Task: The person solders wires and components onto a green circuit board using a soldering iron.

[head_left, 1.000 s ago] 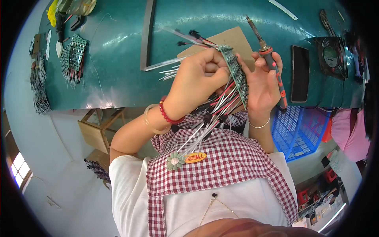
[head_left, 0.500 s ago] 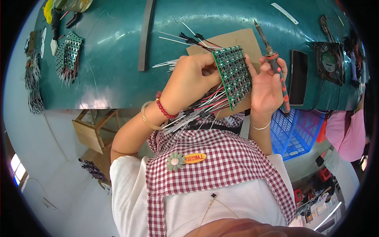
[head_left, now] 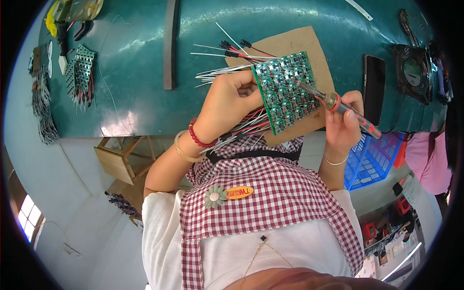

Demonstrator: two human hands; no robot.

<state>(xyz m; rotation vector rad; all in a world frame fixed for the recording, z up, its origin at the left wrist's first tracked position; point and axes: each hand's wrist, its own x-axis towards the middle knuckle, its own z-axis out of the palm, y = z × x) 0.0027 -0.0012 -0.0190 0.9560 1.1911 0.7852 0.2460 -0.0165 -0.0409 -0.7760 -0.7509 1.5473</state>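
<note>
My left hand [head_left: 231,104] grips the left edge of a green circuit board panel [head_left: 285,92], which is tilted up with its rows of small parts toward me. Red, white and black wires [head_left: 251,121] trail from behind the panel, some past my wrist and others toward the far side. In my right hand [head_left: 344,121] is a soldering iron [head_left: 355,113] with a dark, red-marked handle. Its metal tip lies over the upper right part of the panel; whether it touches a joint I cannot tell. My left fingertips are hidden behind the panel.
A brown cardboard sheet [head_left: 309,43] lies under the work on the green table. Beyond my right hand are a black phone [head_left: 374,89] and a fan [head_left: 411,72]. A dark bar [head_left: 170,48], more circuit boards [head_left: 81,70] and wire bundles [head_left: 42,108] lie leftward. A blue crate [head_left: 369,164] stands below.
My right hand has moved off the panel's edge and swung the soldering iron down, bringing its tip over the panel. The panel has turned to show more of its face.
</note>
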